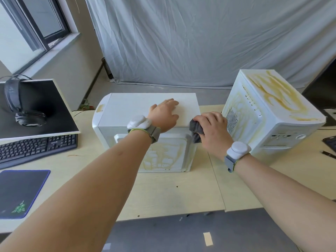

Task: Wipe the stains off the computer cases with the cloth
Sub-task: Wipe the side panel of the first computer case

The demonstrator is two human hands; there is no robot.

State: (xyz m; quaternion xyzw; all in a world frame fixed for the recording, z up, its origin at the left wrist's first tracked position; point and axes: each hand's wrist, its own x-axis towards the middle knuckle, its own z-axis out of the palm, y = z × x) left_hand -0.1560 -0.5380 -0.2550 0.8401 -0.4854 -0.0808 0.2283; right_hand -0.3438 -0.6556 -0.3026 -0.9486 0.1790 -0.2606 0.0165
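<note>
Two white computer cases stand on a pale wooden desk. The nearer case is in the middle; its top looks white, with a small yellow mark at its far left corner and yellow-brown stains on its front panel. My left hand rests flat on its top, fingers straight. My right hand grips a bunched grey cloth against the case's upper right edge. The second case, to the right, carries heavy yellow stains on its top and side.
At the left stand a monitor with a black headset hung on it, a black keyboard and a dark mouse pad. Dark items lie at the desk's right edge. A white sheet hangs behind the desk.
</note>
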